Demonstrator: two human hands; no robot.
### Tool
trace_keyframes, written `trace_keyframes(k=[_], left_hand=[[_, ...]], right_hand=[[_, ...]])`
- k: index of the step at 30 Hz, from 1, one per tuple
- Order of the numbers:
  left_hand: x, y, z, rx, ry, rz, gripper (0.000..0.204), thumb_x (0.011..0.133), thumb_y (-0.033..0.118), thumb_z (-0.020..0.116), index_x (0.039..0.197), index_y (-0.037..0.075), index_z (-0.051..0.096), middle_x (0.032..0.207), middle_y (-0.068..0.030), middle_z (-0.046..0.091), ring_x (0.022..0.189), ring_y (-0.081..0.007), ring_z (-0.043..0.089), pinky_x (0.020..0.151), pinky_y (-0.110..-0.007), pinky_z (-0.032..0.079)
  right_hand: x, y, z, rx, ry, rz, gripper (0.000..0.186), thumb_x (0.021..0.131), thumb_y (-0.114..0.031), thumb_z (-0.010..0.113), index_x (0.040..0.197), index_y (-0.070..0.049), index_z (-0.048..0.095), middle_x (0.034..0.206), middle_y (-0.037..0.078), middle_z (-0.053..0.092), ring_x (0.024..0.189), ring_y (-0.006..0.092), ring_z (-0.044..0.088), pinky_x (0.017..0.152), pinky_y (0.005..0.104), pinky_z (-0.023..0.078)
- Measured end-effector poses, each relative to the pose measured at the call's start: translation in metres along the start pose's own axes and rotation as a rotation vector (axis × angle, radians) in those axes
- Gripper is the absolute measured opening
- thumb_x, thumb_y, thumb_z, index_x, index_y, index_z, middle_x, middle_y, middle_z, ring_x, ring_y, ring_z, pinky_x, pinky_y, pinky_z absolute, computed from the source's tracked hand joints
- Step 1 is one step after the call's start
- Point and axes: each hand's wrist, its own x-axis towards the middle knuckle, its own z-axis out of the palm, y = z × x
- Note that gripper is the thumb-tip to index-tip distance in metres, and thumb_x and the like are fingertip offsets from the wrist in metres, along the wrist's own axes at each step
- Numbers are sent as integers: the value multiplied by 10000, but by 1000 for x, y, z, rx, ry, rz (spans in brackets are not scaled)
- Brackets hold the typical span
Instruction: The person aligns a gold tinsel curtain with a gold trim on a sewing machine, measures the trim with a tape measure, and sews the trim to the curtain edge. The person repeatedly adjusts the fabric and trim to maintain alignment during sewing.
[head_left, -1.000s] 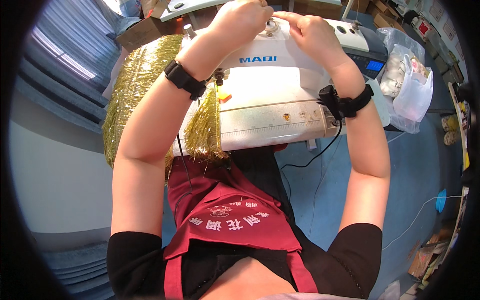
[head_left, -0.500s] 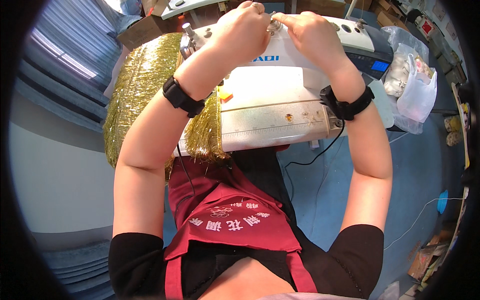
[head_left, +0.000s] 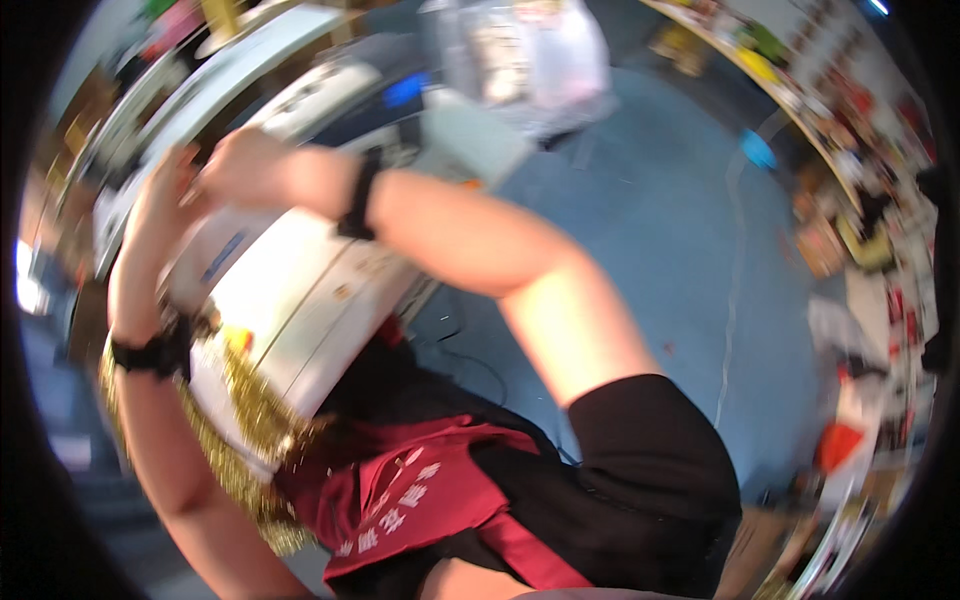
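Both of my hands are over the top of a white sewing machine (head_left: 225,255), close together. My left hand (head_left: 165,190) reaches up along the machine's left side, its fingers smeared by motion. Beside it, my right hand (head_left: 245,168) bends inward with the fingers toward the left hand. The blur hides whether either hand holds anything. Gold tinsel fringe (head_left: 255,390) lies over the left end of the machine bed and hangs down by my lap. Near the needle area sits a small yellow-orange piece (head_left: 238,338).
Plastic bags (head_left: 530,60) with pale contents stand past the machine's right end. More machine tables (head_left: 190,90) are behind it. A cluttered shelf (head_left: 790,95) runs along the right, with a blue round item (head_left: 758,148) and a white cord (head_left: 735,260) on the floor side.
My view has swung to the right, so the machine and both hands now appear farther left and tilted. The hands remain together at the machine's top; the picture has become blurred.
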Motion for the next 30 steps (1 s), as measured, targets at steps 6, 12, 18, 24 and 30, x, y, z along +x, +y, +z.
trace_keyframes(k=[6,12,18,24,30], left_hand=[[7,-22,14,-166,-59,-73,729,731,-135,739,1389,22,468,866,-87,655,808,-179,653,752,-312,528],[4,-24,11,-87,-32,182,794,756,-151,715,1473,17,420,926,-114,658,844,-189,657,779,-315,533],[-4,5,13,-567,-30,-60,668,858,-17,715,1472,-3,452,1048,-89,674,997,-219,650,841,-399,542],[-81,43,11,373,337,148,902,878,117,758,1614,109,237,1583,-184,415,1464,-349,400,1172,-461,394],[-249,45,26,221,306,-68,748,894,108,718,1553,90,366,1585,-152,415,1467,-343,388,1182,-459,362]], right_hand=[[1,-11,3,10,-135,127,222,910,-223,571,1038,-165,742,948,126,752,911,331,737,806,452,575],[4,-11,6,7,-149,169,216,936,-278,577,1011,-180,754,966,141,760,918,329,741,813,458,572],[-10,-18,-5,176,-90,169,267,966,-299,538,981,-127,742,948,154,760,891,350,736,781,463,592],[-28,29,-8,177,262,98,308,951,-190,660,1237,-89,608,1063,227,724,966,402,709,847,500,556],[-47,51,-34,-26,363,138,314,997,-227,643,1259,-56,616,1226,183,654,1141,330,636,943,418,531]])
